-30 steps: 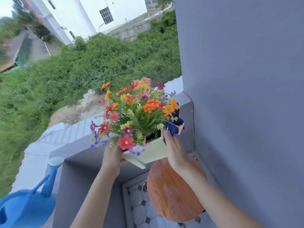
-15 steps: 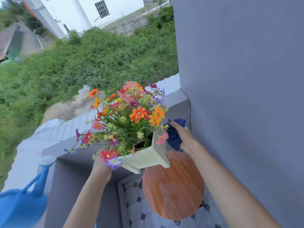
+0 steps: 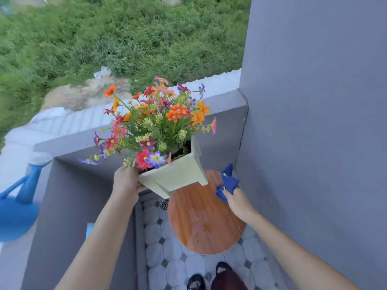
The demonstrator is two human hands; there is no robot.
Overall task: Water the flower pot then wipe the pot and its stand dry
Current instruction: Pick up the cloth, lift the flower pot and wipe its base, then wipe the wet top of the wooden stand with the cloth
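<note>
Above the round wooden stand [image 3: 206, 214], the flower pot [image 3: 178, 176] is held in the air and tilted, with its flowers leaning to the far left. Only the left hand [image 3: 125, 183] carries it, fingers closed on the left rim and wall of the pot. The right hand [image 3: 238, 203], just right of the pot and not touching it, has its fingers closed on a blue cloth [image 3: 228, 183].

The stand top shows a wet shine near its middle, so in my judgement it is not yet wiped. A one-hand grip on a tilted, possibly wet pot may slip, and the pot could fall on the stand or the tiled floor [image 3: 167, 260]. A blue watering can [image 3: 18, 210] rests at the left on the wall. No brand, label or writing can be read anywhere.
</note>
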